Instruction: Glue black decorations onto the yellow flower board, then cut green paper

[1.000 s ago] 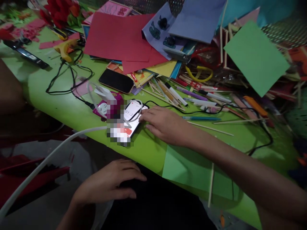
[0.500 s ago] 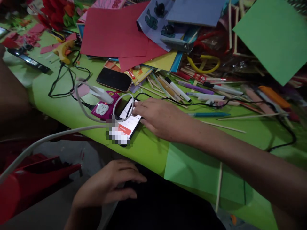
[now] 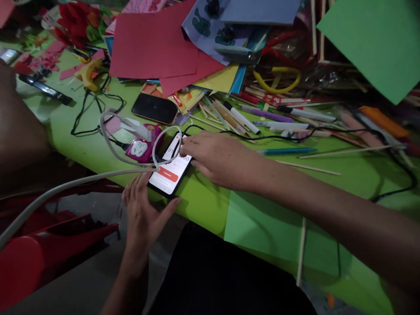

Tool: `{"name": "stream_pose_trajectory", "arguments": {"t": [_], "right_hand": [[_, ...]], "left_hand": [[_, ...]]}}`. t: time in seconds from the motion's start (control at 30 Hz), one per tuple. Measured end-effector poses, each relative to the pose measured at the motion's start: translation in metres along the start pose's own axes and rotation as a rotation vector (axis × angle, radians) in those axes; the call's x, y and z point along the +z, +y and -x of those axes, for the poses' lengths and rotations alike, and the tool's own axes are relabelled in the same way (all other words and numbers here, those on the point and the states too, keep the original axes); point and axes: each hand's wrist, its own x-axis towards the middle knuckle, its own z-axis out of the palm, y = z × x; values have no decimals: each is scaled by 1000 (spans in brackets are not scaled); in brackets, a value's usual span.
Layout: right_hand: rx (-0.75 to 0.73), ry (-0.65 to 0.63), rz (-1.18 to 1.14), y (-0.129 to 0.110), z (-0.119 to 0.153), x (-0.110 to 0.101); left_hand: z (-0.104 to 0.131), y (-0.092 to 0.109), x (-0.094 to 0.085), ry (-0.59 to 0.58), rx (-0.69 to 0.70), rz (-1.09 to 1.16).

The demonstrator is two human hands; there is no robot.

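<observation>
A lit phone (image 3: 169,172) with a white screen and a red button lies at the near edge of the green table (image 3: 82,140). My right hand (image 3: 219,159) rests on the phone's far end, fingers spread flat over it. At the phone's near corner my left hand (image 3: 144,214) has its fingers apart, the fingertips against the phone's edge. A pink power adapter (image 3: 141,148) with a white cable (image 3: 65,188) looped over it sits just left of the phone.
A second, dark phone (image 3: 155,108) lies further back. Red paper sheets (image 3: 154,41), a green sheet (image 3: 374,41), pens and wooden sticks (image 3: 269,118), a yellow glue gun (image 3: 85,72) and black cables (image 3: 95,109) crowd the table. A green sheet (image 3: 262,227) overhangs the near edge. Something red (image 3: 49,249) stands at lower left.
My left hand has risen from my lap to the phone's near corner. My right hand has stayed on the phone's far end. The view has shifted slightly.
</observation>
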Motion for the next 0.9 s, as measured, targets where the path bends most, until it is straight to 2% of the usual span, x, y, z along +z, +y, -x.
{"name": "stream_pose_trajectory", "arguments": {"t": [0.1, 0.27, 0.47, 0.67, 0.9], "right_hand": [[-3, 14, -7, 0, 1, 1], [31, -27, -21, -1, 2, 0], [42, -38, -23, -3, 2, -2], [17, -13, -11, -1, 4, -1], [53, -54, 20, -4, 7, -2]], "left_hand": [[0, 0, 7, 44, 25, -25], [2, 10, 7, 70, 32, -21], [6, 10, 6, 36, 36, -26], [7, 7, 8, 50, 26, -32], [7, 9, 9, 59, 15, -24]]}}
